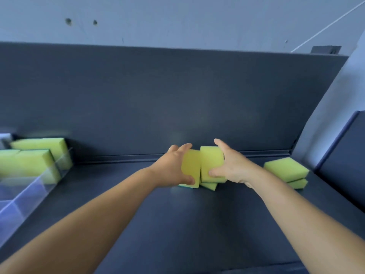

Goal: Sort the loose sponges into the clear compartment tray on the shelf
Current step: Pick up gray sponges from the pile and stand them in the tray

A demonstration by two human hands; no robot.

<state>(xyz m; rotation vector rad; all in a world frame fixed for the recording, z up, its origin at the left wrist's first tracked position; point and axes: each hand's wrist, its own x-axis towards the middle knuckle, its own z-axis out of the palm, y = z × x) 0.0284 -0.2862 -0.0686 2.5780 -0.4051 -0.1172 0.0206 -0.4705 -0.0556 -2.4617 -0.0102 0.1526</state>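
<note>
While both arms reach to 12 o'clock, clear tray [37, 186] sits at 9 o'clock on shelf [177, 224], sponges [29, 163] inside. Left hand [173, 169] grips an upright sponge [190, 168]; right hand [233, 169] grips second sponge [211, 163], touching it. Two stacked sponges [286, 169] lie at 3 o'clock.

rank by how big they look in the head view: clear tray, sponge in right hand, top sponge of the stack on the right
1. clear tray, largest, though cut off by the frame edge.
2-3. sponge in the right hand and top sponge of the right stack look alike; the hand covers part of one, so no ranking.
</note>
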